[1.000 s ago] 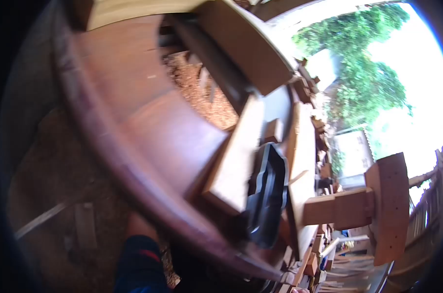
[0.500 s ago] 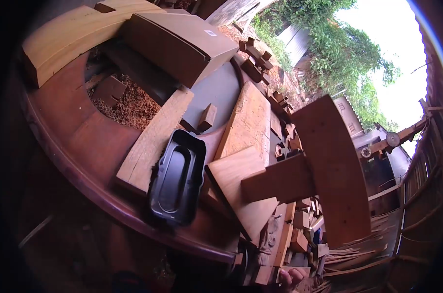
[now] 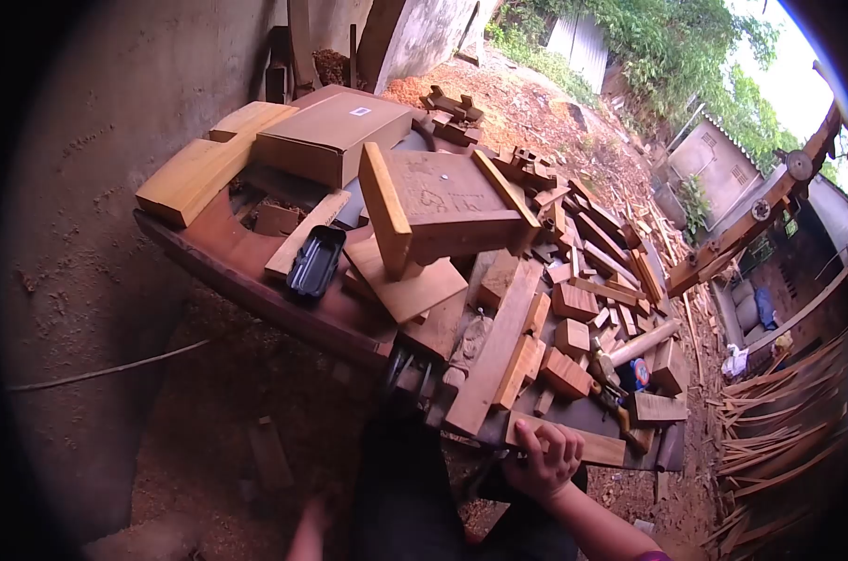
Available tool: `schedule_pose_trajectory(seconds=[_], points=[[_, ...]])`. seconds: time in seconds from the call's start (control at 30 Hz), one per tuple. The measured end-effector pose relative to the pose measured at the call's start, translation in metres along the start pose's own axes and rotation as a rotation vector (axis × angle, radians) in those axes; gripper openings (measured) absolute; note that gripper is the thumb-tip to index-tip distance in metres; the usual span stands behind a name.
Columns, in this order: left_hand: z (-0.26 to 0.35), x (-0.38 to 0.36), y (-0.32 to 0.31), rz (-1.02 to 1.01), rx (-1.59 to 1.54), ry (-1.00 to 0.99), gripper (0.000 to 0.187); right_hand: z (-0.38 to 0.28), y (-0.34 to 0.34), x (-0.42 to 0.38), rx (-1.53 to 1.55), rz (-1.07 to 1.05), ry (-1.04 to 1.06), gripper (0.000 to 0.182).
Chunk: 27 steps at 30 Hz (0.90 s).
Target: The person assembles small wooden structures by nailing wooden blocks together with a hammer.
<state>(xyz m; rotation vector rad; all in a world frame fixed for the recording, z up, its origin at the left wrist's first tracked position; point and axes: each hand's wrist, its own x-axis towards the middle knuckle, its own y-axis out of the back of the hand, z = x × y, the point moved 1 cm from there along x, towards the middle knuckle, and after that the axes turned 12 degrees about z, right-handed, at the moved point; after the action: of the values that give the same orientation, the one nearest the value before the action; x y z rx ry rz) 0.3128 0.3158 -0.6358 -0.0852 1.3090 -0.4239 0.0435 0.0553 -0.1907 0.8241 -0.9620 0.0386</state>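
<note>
My right hand is at the front edge of the worktable, its fingers curled over a short wooden board lying there. My left hand hangs low beside my leg, away from the table and smeared by motion, so its fingers cannot be made out. Ahead, a wooden assembly of a panel between two side rails stands above a flat square wooden board. Left of that board sits a black plastic tray. A long wooden plank runs towards me, left of my right hand.
A cardboard box and a thick pale timber piece lie at the far left. Wood blocks, a hammer and a clamp-like tool crowd the right side. A wall rises at left; wood strips lie at right.
My view has drawn back and tilted, showing more of the table and ground. The wooden assembly appears smaller and from another angle. My right hand is fully visible, and my left has entered view.
</note>
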Motion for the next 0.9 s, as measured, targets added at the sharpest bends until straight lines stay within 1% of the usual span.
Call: schedule_pose_trajectory(seconds=[0.03, 0.07, 0.1, 0.17, 0.2, 0.23, 0.27, 0.3, 0.37, 0.4, 0.43, 0.47, 0.5, 0.57, 0.6, 0.63, 0.67, 0.7, 0.77, 0.83, 0.87, 0.9], points=[[-0.007, 0.005, 0.004, 0.022, -0.133, 0.168, 0.035, 0.002, 0.000, 0.000, 0.022, 0.001, -0.001, 0.050], [-0.003, 0.002, 0.000, -0.044, -0.048, 0.097, 0.037, 0.002, 0.000, 0.001, 0.045, 0.018, -0.014, 0.051], [0.004, -0.004, -0.010, -0.107, 0.040, 0.029, 0.039, 0.003, 0.004, 0.002, 0.091, -0.010, -0.053, 0.050], [0.020, -0.022, -0.045, -0.126, 0.038, -0.131, 0.048, 0.004, 0.012, 0.003, 0.165, -0.017, -0.087, 0.051], [0.035, -0.063, -0.079, -0.128, 0.031, -0.230, 0.053, 0.005, 0.017, -0.005, 0.178, -0.004, -0.106, 0.051], [0.050, -0.110, -0.109, -0.132, 0.026, -0.326, 0.057, 0.006, 0.025, -0.017, 0.273, 0.015, -0.120, 0.050], [0.062, -0.130, -0.124, -0.094, 0.115, -0.398, 0.057, 0.007, 0.033, -0.029, 0.364, 0.034, -0.133, 0.049], [0.071, -0.146, -0.137, -0.057, 0.201, -0.468, 0.057, 0.010, 0.042, -0.043, 0.372, 0.045, -0.148, 0.049], [0.087, -0.184, -0.160, -0.075, 0.226, -0.601, 0.057, 0.017, 0.063, -0.076, 0.422, 0.003, -0.008, 0.043], [0.096, -0.198, -0.166, -0.062, 0.237, -0.609, 0.057, 0.023, 0.070, -0.093, 0.455, -0.034, -0.042, 0.040], [0.104, -0.211, -0.171, -0.123, 0.322, -0.674, 0.056, 0.031, 0.073, -0.113, 0.475, -0.094, -0.092, 0.038], [0.111, -0.226, -0.176, -0.180, 0.407, -0.736, 0.054, 0.038, 0.075, -0.135, 0.434, -0.204, -0.176, 0.037], [0.115, -0.243, -0.181, -0.160, 0.417, -0.740, 0.054, 0.046, 0.076, -0.156, 0.395, -0.317, -0.259, 0.036], [0.120, -0.285, -0.200, -0.273, 0.362, -0.824, 0.057, 0.067, 0.074, -0.194, 0.462, -0.390, -0.504, 0.033], [0.122, -0.311, -0.213, -0.347, 0.349, -0.841, 0.059, 0.073, 0.068, -0.212, 0.483, -0.391, -0.511, 0.033], [0.125, -0.338, -0.226, -0.425, 0.336, -0.856, 0.060, 0.078, 0.062, -0.230, 0.412, -0.359, -0.593, 0.030], [0.128, -0.361, -0.237, -0.528, 0.294, -0.820, 0.063, 0.081, 0.058, -0.242, 0.338, -0.328, -0.673, 0.026], [0.132, -0.379, -0.246, -0.631, 0.322, -0.830, 0.064, 0.081, 0.058, -0.236, 0.351, -0.328, -0.676, 0.026], [0.136, -0.418, -0.268, -0.776, 0.165, -0.686, 0.065, 0.079, 0.058, -0.211, 0.317, -0.461, -0.689, 0.021], [0.149, -0.452, -0.290, -0.821, 0.195, -0.707, 0.069, 0.081, 0.055, -0.216, 0.323, -0.477, -0.682, 0.020], [0.160, -0.465, -0.301, -0.784, 0.271, -0.808, 0.066, 0.084, 0.052, -0.218, 0.317, -0.494, -0.665, 0.020], [0.172, -0.480, -0.316, -0.765, 0.338, -0.965, 0.062, 0.086, 0.050, -0.220, 0.324, -0.486, -0.665, 0.020]])
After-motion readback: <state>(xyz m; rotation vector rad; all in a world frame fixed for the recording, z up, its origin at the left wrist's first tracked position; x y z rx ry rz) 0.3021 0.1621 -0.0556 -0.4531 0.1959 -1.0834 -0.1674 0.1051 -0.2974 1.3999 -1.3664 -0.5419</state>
